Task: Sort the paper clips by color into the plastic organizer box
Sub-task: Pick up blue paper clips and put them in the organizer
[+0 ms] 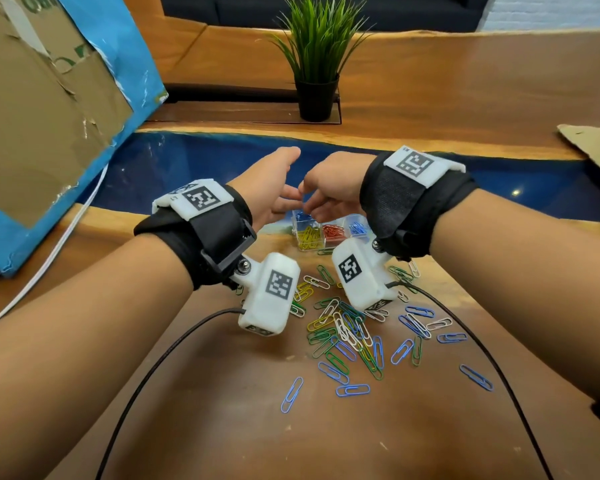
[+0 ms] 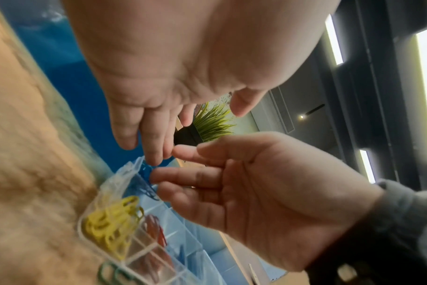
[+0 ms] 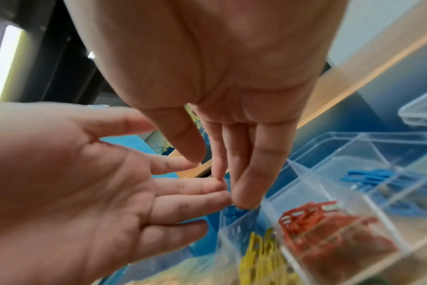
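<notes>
A clear plastic organizer box (image 1: pixel 296 234) stands on the wooden table, with yellow clips (image 1: pixel 309 236), red clips (image 1: pixel 333 233) and blue clips (image 1: pixel 357 228) in separate compartments. Both hands hover over its far left compartment, which holds blue clips (image 2: pixel 146 171). My left hand (image 1: pixel 288 199) is spread with relaxed fingers. The straight fingertips (image 3: pixel 244 194) of my right hand (image 1: pixel 312 200) point down at the blue clips (image 3: pixel 234 212), thumb apart. No clip shows pinched in either hand. Several loose blue, green, white and yellow clips (image 1: pixel 347 330) lie in a pile nearer me.
A potted plant (image 1: pixel 317 81) stands behind the box. A torn cardboard and blue box (image 1: pixel 49 116) fills the left, with a white cable (image 1: pixel 66 237) beside it. A cardboard flap (image 1: pixel 596 147) lies at the right edge. Black camera cables trail over the near table.
</notes>
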The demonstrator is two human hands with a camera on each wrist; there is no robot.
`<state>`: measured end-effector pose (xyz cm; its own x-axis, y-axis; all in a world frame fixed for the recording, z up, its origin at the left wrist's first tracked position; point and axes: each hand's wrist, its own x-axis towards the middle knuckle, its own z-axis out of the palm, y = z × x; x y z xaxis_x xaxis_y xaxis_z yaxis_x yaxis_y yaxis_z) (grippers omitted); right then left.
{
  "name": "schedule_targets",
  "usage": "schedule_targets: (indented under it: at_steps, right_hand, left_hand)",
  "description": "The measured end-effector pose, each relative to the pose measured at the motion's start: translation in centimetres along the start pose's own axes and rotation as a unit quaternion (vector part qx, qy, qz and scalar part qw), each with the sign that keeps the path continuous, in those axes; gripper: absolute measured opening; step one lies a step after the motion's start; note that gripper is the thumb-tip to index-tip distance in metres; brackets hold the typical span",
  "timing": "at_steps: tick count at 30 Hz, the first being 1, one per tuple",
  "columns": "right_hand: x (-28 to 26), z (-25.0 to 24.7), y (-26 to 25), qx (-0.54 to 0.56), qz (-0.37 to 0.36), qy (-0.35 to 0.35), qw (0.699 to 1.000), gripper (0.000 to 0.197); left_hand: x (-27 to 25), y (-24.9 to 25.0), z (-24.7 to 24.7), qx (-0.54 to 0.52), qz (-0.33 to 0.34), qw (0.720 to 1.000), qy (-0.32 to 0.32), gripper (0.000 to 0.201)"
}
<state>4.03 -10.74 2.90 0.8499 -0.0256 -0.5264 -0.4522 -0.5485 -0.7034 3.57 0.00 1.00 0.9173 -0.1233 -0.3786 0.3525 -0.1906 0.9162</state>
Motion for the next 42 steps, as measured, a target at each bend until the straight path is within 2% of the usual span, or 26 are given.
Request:
schedule_targets:
  at_steps: [8,13,17,22,23,25,26,28,31,35,38,42]
  right_hand:
    - [0.2,0.6,0.2,-0.066,-0.003,-0.037,0.997,0.04]
    - [1.0,0.4,0.1,-0.085,-0.032,-0.003,0.996,0.027]
    - [1.0,0.4,0.8,-0.11,-0.041,-0.047,0.992,0.035]
    - [-0.3,-0.1,0.5,-0.108,-0.115,0.01,0.987,0.031]
    - [-0.7,-0.3,0.6,-0.105,-0.126,0.014,0.986,0.03]
    - [-1.8,-0.8,1.0,-0.103,-0.137,0.016,0.985,0.027]
    - [-2.2,-1.1,1.4,-0.116,-0.146,0.016,0.982,0.025]
    - [-3.1,-1.6,2.4,-0.18,-0.165,0.015,0.97,0.02]
    - [-4.1,-1.4,3.8,-0.316,-0.147,0.007,0.937,0.019]
    - [-4.2,-0.4,5.3,-0.408,-0.139,0.021,0.902,0.027]
    - [-3.9,0.4,5.9,-0.442,-0.164,0.029,0.881,0.028]
    - [-3.5,1.1,5.9,-0.469,-0.181,0.034,0.864,0.025]
  left_hand:
    - [0.0,-0.4,0.1,0.061,0.02,0.998,-0.006,0.058]
    - [-0.9,-0.3,0.0,0.061,0.064,0.996,-0.024,0.048]
    - [-0.3,-0.9,-0.2,0.095,0.057,0.994,-0.025,0.049]
    - [-0.3,-1.1,-0.5,0.097,0.079,0.992,-0.027,0.047]
    - [-0.4,-1.1,-0.7,0.11,0.09,0.99,-0.021,0.043]
    - [-0.8,-0.9,-1.2,0.154,0.116,0.981,-0.011,0.02]
    - [-1.1,-0.9,-1.5,0.197,0.132,0.971,-0.009,0.011]
    - [-1.6,-1.0,-2.0,0.297,0.155,0.942,-0.024,0.011]
    - [-2.4,-1.4,-2.2,0.426,0.144,0.89,-0.076,0.017]
    - [-3.1,-2.2,-1.7,0.552,0.142,0.816,-0.099,0.011]
    - [-3.3,-2.5,-1.3,0.594,0.144,0.785,-0.102,0.008]
    - [-3.1,-2.6,-1.2,0.63,0.142,0.759,-0.08,0.009]
